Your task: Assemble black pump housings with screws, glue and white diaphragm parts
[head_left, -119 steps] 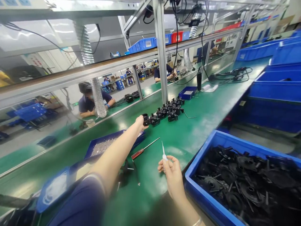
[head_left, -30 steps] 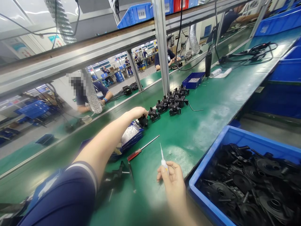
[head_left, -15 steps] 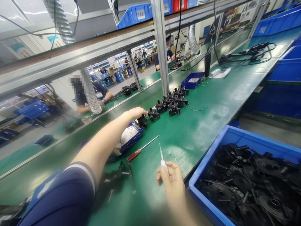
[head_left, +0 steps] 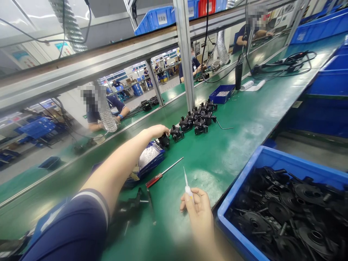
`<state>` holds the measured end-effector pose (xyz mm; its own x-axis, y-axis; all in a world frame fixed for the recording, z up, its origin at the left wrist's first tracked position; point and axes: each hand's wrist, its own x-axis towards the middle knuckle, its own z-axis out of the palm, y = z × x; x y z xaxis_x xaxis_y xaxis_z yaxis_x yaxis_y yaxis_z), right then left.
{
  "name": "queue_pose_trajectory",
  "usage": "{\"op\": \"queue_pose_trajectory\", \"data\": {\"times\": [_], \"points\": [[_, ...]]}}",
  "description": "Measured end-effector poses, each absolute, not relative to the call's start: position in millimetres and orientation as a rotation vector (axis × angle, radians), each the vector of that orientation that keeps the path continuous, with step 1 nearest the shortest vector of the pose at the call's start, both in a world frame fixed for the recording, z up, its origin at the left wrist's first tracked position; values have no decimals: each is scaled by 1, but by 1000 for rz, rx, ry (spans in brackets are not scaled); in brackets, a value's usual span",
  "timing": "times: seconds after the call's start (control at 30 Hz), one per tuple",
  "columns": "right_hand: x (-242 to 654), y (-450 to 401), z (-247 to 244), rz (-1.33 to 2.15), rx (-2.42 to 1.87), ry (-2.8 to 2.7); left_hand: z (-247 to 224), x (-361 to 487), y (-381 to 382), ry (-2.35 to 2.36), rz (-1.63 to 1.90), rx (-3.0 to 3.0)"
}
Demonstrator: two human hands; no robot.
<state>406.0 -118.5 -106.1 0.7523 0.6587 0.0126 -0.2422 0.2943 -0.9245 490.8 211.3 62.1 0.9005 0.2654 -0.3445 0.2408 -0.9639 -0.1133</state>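
Black plastic part sits at near end of row of parts, far-left on green bench; left hand grasps it. Right hand near body, clenched around white applicator, nozzle pointing away.

Four seconds back my left hand held a black part up in the air short of the row of parts; since then I have brought it down, and the part now sits on the green bench at the near end of that row, my fingers curled over its top. My head has tipped lower, so the whole bench sits higher in view. My right hand has slid a little nearer me, the white applicator moving with it.
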Motion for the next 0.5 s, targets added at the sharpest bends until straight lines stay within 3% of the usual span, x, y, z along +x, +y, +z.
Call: {"op": "queue_pose_trajectory", "data": {"times": [0.5], "points": [[397,-119,-87,619,-1113,-320,52,484,192,-455,643,-2920]]}}
